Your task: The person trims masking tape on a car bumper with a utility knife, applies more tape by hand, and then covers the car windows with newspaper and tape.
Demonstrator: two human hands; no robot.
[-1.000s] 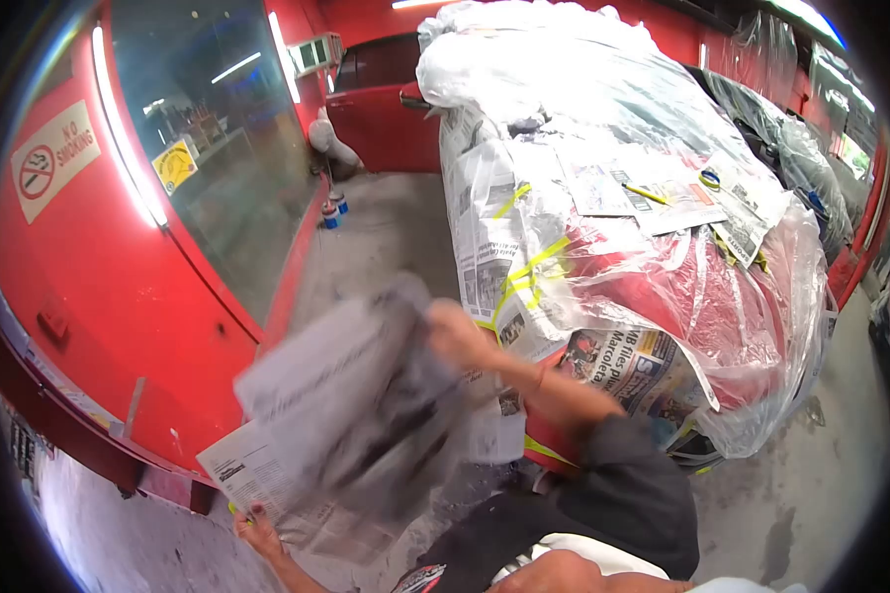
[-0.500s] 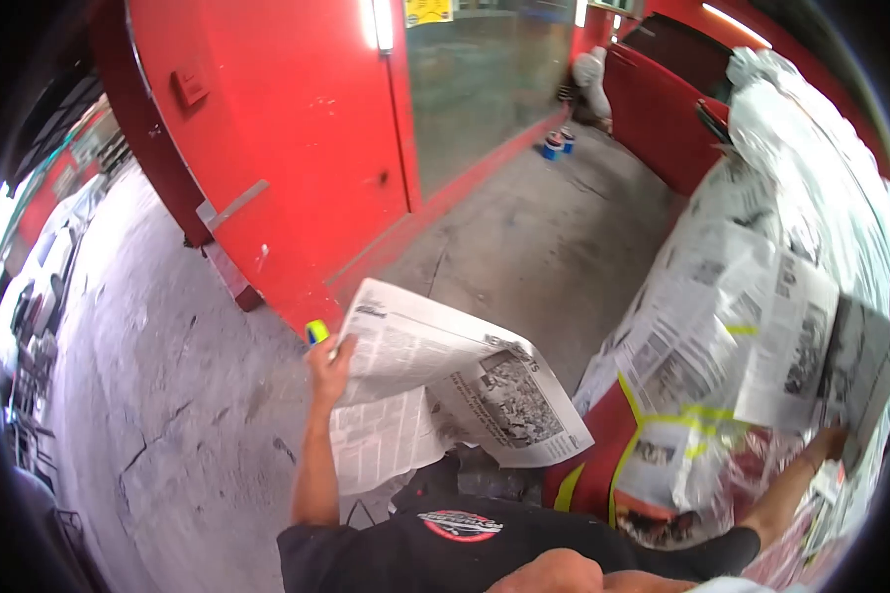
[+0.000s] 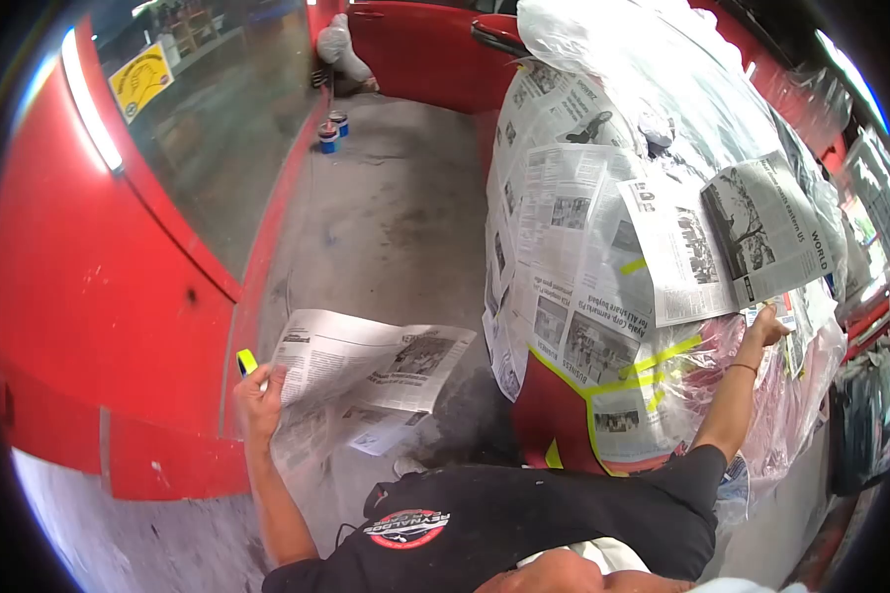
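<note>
My left hand (image 3: 260, 388) grips the edge of some newspaper sheets (image 3: 371, 361), which hang folded over the floor. A yellow-green roll of tape (image 3: 246, 362) sticks up from the same hand. Stretched out to the right, my right hand (image 3: 767, 324) has its fingers closed at the lower edge of another newspaper sheet (image 3: 769, 232), lying over the covered car. Newspaper (image 3: 574, 232) and clear plastic film (image 3: 653, 59) cover much of the car. Yellow-green tape (image 3: 643, 381) runs along the paper's edges, beside a bare red panel (image 3: 554, 410).
A red car door (image 3: 420, 54) stands at the back. Blue paint cans (image 3: 328, 138) are on the concrete floor (image 3: 396, 217) near the glass booth wall (image 3: 208, 109). A red wall panel (image 3: 109, 296) rises at left. Plastic-wrapped parts (image 3: 865, 405) stand at far right.
My view has swung right toward the car. The newspaper in my left hand has folded over more, and the sheet at my right hand now lies flatter, its printed side showing.
</note>
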